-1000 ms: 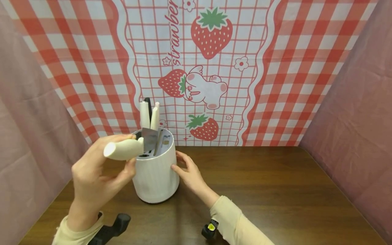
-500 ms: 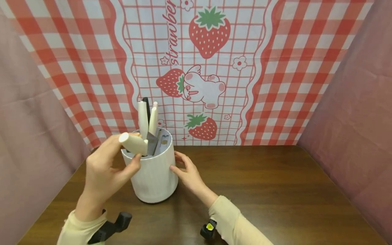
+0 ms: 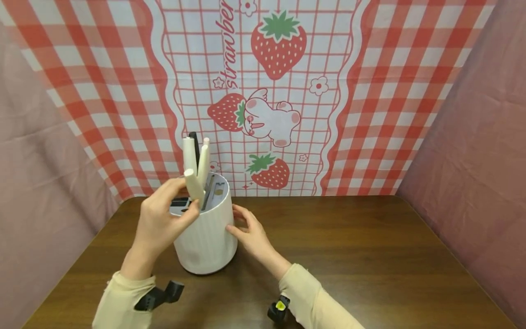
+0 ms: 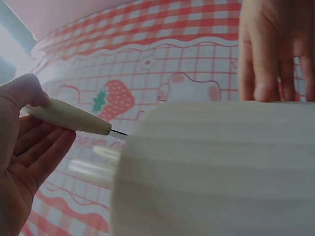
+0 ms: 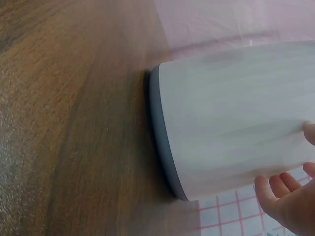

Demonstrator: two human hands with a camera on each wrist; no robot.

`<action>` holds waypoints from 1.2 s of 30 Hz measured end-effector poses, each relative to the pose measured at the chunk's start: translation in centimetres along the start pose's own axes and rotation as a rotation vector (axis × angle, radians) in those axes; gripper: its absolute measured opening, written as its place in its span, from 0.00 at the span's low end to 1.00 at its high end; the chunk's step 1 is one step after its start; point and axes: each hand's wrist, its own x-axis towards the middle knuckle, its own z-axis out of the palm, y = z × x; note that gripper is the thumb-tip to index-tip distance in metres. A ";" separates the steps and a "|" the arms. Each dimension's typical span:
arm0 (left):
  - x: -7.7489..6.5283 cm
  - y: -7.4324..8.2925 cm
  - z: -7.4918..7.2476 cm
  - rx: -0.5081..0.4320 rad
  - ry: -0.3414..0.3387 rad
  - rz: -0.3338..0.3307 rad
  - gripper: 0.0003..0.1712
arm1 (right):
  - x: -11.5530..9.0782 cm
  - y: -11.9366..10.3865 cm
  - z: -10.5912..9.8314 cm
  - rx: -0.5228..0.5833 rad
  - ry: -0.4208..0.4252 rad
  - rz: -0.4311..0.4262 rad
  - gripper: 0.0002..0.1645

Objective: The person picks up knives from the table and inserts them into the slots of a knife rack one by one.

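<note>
My left hand [image 3: 162,224] pinches the cream handle of a knife [image 3: 194,184] between thumb and fingers, over the top of a white ribbed knife block [image 3: 203,246]. In the left wrist view a thin strip of the knife's blade [image 4: 119,133] shows between the handle and the block's rim; the rest is hidden. My right hand [image 3: 255,236] rests its thumb and fingertips on the block's right side. Behind the held knife, a white handle [image 3: 189,154], a black handle [image 3: 194,144] and a cream handle [image 3: 204,163] stand up from the block.
The block's grey slotted top [image 3: 219,194] shows on the right of the knife. It stands on a brown wooden table [image 3: 349,256]. A red-checked strawberry cloth [image 3: 275,91] hangs behind, with pink cloth [image 3: 472,137] at the sides.
My left hand has moved right with the knife, whose handle has turned more upright. The broad blade, visible above the block before, has dropped from sight in the head view. My right hand stays put.
</note>
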 end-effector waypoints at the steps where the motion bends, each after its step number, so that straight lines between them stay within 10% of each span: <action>1: -0.1 -0.2 0.1 -0.006 -0.005 -0.010 0.18 | 0.0 0.0 0.0 0.001 0.000 0.003 0.30; 36: -1.2 -1.2 3.8 0.026 0.006 -0.251 0.25 | 0.0 0.0 0.0 0.003 0.013 0.014 0.30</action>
